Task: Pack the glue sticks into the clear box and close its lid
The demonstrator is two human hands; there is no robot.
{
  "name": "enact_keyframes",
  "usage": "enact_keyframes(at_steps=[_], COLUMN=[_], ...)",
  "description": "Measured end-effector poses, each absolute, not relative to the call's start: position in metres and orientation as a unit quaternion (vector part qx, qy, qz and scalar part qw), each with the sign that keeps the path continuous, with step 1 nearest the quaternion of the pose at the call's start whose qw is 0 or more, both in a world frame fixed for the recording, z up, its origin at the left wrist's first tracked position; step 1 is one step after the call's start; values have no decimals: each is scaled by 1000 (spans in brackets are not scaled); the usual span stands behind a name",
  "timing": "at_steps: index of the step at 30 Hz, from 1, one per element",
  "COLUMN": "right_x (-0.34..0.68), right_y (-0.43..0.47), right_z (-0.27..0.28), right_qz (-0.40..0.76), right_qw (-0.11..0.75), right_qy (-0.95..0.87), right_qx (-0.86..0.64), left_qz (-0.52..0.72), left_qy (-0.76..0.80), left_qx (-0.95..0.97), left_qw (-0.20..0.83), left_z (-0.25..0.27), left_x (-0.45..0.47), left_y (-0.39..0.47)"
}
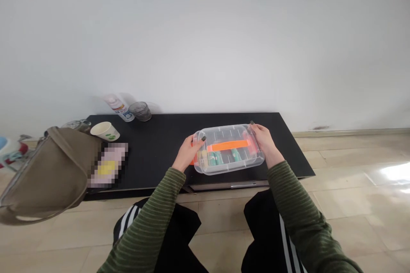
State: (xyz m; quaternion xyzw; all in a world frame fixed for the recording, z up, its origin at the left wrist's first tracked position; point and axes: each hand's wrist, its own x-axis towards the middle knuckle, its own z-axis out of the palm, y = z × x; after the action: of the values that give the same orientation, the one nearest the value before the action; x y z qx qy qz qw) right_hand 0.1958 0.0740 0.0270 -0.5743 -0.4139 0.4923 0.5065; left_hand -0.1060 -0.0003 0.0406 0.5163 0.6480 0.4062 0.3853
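A clear plastic storage box (221, 168) with an orange handle (228, 145) on its lid is over the front part of the black cabinet top. Through the plastic show green-and-white packets (215, 158) and something yellowish at the left end. My left hand (188, 153) grips the box's left end, thumb on top, beside an orange latch. At the opposite end my right hand (265, 141) is closed around the right side, its thumb near the far corner. Fingers under the edges are hidden. I cannot tell whether the box touches the cabinet.
On the low black cabinet (166, 145) stand a paper cup (105, 131), a dark glass (140, 111) and a white spray can (119, 107), left. A brown bag (54, 170) and a blurred-out pink item (109, 166) are at the left end. The wall (205, 42) rises behind.
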Motion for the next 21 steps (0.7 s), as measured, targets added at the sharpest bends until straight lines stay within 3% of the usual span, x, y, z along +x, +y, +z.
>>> enact_keyframes(at_steps=[16, 21], right_x=[178, 185], right_y=[74, 71], right_z=[28, 26], right_qz=[413, 430], right_qw=[423, 408], right_qy=[-518, -508], right_qx=[-618, -625], left_qz=[464, 499], left_qy=[603, 623], left_qx=[449, 407], left_qw=[468, 444], left_z=[28, 25], left_x=[-105, -105], left_y=[4, -2])
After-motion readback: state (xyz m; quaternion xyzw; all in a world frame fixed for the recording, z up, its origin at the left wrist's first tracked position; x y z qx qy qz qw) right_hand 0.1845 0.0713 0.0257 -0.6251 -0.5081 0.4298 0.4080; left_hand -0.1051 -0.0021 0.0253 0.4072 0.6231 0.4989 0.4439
